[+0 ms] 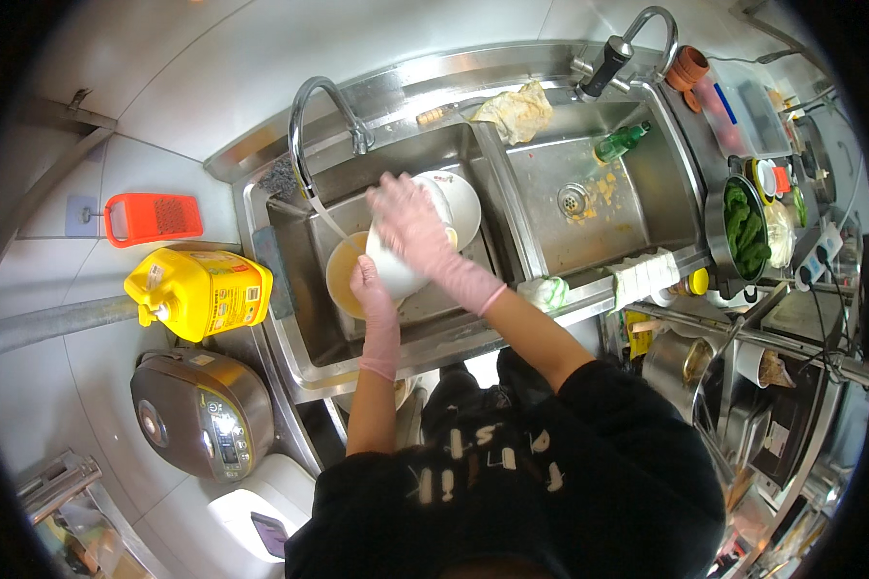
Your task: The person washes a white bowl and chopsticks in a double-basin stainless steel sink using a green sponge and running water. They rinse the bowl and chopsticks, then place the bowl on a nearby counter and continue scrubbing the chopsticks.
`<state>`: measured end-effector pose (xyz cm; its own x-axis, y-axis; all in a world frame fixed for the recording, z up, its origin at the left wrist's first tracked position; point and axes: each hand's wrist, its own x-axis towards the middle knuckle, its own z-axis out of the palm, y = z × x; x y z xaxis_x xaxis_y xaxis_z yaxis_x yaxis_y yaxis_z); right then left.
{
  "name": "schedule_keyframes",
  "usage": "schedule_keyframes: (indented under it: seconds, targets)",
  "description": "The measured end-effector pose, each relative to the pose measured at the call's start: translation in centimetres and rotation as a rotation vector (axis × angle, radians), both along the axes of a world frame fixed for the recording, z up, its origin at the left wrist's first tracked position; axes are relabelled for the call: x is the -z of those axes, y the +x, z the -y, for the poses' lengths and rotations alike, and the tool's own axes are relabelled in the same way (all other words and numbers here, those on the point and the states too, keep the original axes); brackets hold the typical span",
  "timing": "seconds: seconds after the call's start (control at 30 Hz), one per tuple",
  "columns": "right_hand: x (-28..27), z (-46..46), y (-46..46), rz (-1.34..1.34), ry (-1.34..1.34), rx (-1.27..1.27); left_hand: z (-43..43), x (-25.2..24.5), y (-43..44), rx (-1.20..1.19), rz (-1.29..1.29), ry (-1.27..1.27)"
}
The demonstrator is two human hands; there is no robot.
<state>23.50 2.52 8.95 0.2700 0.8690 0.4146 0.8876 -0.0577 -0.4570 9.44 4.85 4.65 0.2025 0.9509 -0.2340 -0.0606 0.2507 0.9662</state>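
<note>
Both my hands wear pink gloves over the left basin of a steel double sink (pixel 510 195). My left hand (pixel 374 288) grips the near-left edge of a white dish (pixel 398 279), apparently a bowl. Across the top of that dish lies my right hand (pixel 411 224), blurred, its palm turned down and hidden. Water runs from the curved faucet (pixel 304 137) in a thin stream (pixel 329 219). It falls toward a bowl of yellowish-brown liquid (pixel 342 279), partly behind my left hand. White plates (pixel 463 210) sit beyond the dish on the basin floor.
A green bottle (pixel 620 142) and food scraps (pixel 608 189) lie in the right basin. A cloth (pixel 515 112) hangs over the divider's back. Left stand a yellow jug (pixel 199 293), a rice cooker (pixel 203 416) and a hanging red grater (pixel 156 218). A pot of greens (pixel 740 231) stands right.
</note>
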Motion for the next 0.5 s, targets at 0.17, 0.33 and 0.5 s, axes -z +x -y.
schedule_keyframes:
  seconds: [0.17, 0.33, 0.5]
  targets:
    - [5.4, 0.7, 4.3, -0.889, 0.026, 0.099, 0.6, -1.8, -0.2, -0.111, 0.148, -0.079]
    - [2.5, 6.0, 3.8, -0.457, 0.017, -0.283, 0.0, -1.6, -0.4, -0.110, 0.218, -0.236]
    - [-1.9, 4.1, 5.9, 0.230, -0.056, -0.664, -1.1, -1.7, -0.6, 0.029, 0.112, -0.350]
